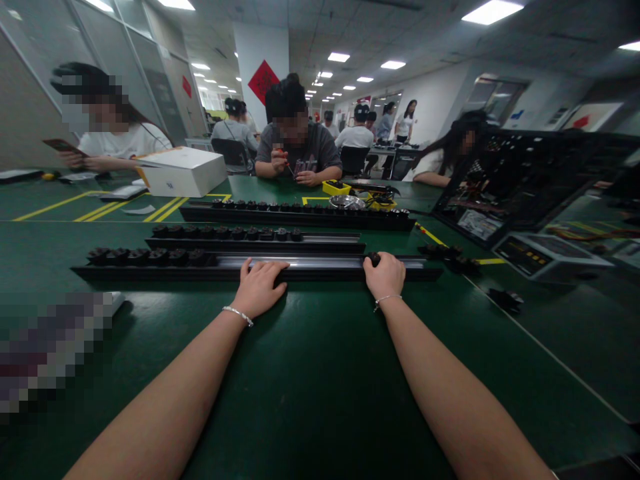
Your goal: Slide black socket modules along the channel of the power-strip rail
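Two bare hands, centre of the frame, over a green tabletop [320, 380]. Left hand [260, 285]: palm down, fingers spread on the near rail [320, 275], apparently gripping nothing. Right hand [386, 275]: fingers curled round a black wheel [372, 257] at the rail's right portion; wheel mostly hidden.

Near rail: black, long, lying across the frame; row of wheels [145, 257] at its left end, bare bright channel between row and right hand. Step in hand, by judgement: loading wheels into this channel. The next move seems to call for a steadied rail and a level, straight slide leftward toward the row.

Loose wheels [506, 300]: right of frame, on the tabletop. Middle rail [333, 246]: partly filled, just beyond. Far rail [300, 220]: row along most of its length. White box [185, 175]: upper left. One co-worker [299, 143]: upper centre, holding a screwdriver.
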A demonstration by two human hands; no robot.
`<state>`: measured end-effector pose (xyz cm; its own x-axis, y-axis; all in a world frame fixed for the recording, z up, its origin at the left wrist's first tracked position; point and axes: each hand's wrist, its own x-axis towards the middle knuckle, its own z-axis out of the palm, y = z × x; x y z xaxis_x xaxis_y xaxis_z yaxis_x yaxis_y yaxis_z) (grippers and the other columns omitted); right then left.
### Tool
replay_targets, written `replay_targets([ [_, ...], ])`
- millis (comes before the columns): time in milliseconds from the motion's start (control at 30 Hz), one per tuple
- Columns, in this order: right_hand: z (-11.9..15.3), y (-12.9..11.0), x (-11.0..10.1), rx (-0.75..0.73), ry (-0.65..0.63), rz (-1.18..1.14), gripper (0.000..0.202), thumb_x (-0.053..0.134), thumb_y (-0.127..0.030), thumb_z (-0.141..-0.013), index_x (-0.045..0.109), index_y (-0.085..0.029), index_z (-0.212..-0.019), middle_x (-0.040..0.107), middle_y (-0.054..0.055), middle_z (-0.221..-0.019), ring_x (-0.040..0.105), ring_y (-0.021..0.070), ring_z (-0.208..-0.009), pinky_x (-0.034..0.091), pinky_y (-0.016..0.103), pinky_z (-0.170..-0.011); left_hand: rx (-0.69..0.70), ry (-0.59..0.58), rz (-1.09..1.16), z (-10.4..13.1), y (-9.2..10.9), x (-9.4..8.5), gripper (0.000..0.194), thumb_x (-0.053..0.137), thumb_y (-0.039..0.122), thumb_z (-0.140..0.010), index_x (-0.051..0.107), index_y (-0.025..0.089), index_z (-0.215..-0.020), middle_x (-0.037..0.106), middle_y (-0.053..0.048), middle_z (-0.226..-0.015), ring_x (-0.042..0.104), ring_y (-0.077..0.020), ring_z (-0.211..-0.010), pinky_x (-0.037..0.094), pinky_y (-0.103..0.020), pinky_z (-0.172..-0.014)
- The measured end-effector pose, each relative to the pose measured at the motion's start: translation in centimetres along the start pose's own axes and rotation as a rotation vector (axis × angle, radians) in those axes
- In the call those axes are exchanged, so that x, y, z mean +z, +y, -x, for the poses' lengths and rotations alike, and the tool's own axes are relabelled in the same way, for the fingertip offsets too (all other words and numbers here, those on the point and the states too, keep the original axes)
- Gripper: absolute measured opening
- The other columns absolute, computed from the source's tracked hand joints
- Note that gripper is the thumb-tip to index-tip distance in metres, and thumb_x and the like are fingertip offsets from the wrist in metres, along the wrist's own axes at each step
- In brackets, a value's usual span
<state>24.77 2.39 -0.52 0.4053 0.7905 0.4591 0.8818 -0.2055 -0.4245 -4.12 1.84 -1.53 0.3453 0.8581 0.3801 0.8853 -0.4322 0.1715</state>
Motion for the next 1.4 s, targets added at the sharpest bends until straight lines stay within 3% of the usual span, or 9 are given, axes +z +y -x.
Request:
replay_targets([
  [533,-0.3,0.4,0.1,0.021,0.021,0.013,0.028,0.046,-0.038,-0.079,0.062,-0.015,-0.081,0.065,0.013,-0.088,0.054,0.0259,-0.086,0.032,0.041,-0.088,-0.010,0.005,0.000,0.0,0.1,0.0,0.041,0.048,0.036,-0.081,0.052,0.031,-0.121,0.064,-0.001,-0.117,0.052,-0.0245,-0.113,0.012,-0.052,-0.109],
  [1100,-0.6,0.9,-0.5,0.033,-0.013,0.014,0.034,0.050,-0.040,-0.075,0.062,-0.015,-0.093,0.063,0.013,-0.099,0.054,0.0259,-0.094,0.035,0.038,-0.086,-0.010,-0.011,-0.009,0.0,0.1,-0.1,0.041,0.046,0.035,-0.082,0.051,0.031,-0.122,0.064,-0.002,-0.117,0.051,-0.0247,-0.113,0.012,-0.051,-0.109],
  [1400,-0.6,1.2,-0.3,-0.053,-0.018,0.074,0.029,0.045,-0.039,-0.077,0.060,-0.016,-0.088,0.063,0.012,-0.098,0.050,0.0270,-0.100,0.032,0.041,-0.090,-0.007,-0.006,-0.017,0.0,0.1,-0.1,0.041,0.046,0.036,-0.082,0.051,0.030,-0.122,0.064,-0.002,-0.116,0.051,-0.0249,-0.113,0.012,-0.051,-0.109],
])
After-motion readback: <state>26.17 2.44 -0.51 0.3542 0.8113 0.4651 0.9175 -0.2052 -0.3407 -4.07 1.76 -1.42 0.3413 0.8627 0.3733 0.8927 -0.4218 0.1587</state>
